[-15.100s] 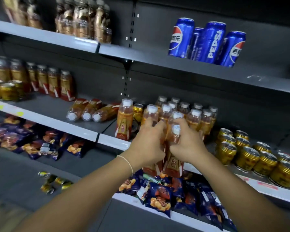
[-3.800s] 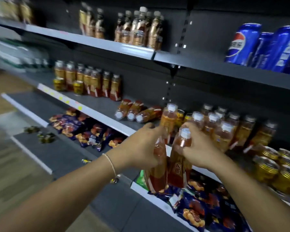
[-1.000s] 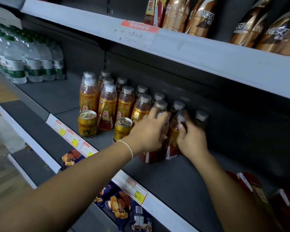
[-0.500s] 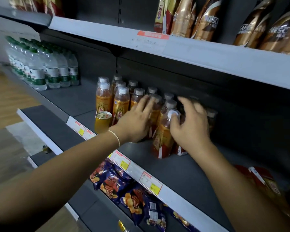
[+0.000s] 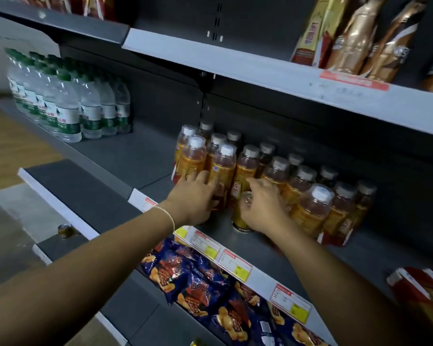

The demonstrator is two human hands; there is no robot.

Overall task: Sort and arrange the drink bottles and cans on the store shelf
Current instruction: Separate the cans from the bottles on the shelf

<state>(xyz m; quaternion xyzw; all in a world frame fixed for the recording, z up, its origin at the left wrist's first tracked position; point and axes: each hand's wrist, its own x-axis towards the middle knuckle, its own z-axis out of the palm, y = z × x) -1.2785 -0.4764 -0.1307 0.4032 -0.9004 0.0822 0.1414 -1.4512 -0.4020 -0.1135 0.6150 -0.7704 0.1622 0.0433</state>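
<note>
Holding the gold can (image 5: 241, 217) with my right hand (image 5: 263, 208) curled round its middle, on the shelf (image 5: 145, 156) by the bottles (image 5: 310, 211). I think it is full, heavy and slippery. My left hand (image 5: 195, 196) touches the front bottles, fingers straight.

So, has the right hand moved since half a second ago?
Yes: judged against the bottle row, the right hand went leftward from its end bottles onto the gold can.

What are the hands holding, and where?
The right hand grips the gold can round its top. The left hand touches an orange bottle; any hold is hidden.
</note>
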